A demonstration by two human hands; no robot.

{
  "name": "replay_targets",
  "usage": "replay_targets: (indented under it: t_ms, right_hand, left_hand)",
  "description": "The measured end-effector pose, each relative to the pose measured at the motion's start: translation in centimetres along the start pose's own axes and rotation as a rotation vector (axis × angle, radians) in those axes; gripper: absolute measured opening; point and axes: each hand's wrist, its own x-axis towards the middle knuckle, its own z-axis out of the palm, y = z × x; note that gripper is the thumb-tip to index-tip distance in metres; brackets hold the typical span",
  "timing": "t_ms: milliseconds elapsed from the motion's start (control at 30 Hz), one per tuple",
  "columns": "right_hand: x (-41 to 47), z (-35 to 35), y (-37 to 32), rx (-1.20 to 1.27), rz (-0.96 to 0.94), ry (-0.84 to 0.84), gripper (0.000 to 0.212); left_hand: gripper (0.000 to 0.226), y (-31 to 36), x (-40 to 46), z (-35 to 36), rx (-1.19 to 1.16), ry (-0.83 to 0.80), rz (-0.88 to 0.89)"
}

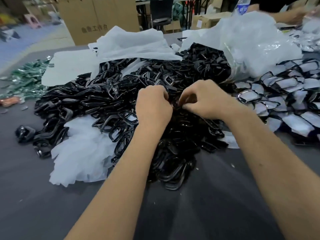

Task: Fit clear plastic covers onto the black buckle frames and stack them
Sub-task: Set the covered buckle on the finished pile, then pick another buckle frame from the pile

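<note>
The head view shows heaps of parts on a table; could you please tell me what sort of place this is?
Most likely a small factory or packing workshop: a big pile of black buckle frames covers the grey table, finished covered frames lie at right, and cardboard cartons stand behind.

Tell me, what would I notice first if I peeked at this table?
First you would see the big shiny heap of black buckle frames spread across the middle of the dark table. Right over it, the left hand and the right hand are curled close together, working on something small that cannot be made out. To the right lies a pile of frames with covers fitted, and crumpled clear plastic bags sit behind.
</note>
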Motion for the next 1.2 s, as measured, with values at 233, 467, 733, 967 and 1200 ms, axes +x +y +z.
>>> replay_targets:
  t_ms: [233,467,733,967,1200]
  right_hand:
    - [2.8,3.3,-3.6,-0.122,0.010,-0.263,0.020]
    - [3.2,3.0,-3.3,-0.051,0.033,-0.229,0.012]
    - [4.3,4.3,-4.1,0.699,-0.012,-0.107,0.008]
    - [5.3,6.7,-5.2,0.935,-0.073,-0.047,0.007]
    - [5.8,7.6,-4.9,0.929,-0.103,0.023,0.009]
  left_hand:
    - [0.054,-3.3,1.9,-1.4,0.086,-0.273,-0.131]
    - [0.020,-5.1,1.3,-3.1,-0.092,-0.081,-0.152]
    - [0.011,-7.6,-1.8,-5.3,-0.611,0.187,-0.390]
    - [0.024,-8.4,-1.9,-5.5,-0.953,0.137,-0.560]
    - [0.028,-8.7,-1.4,-5.0,-1.006,0.088,-0.464]
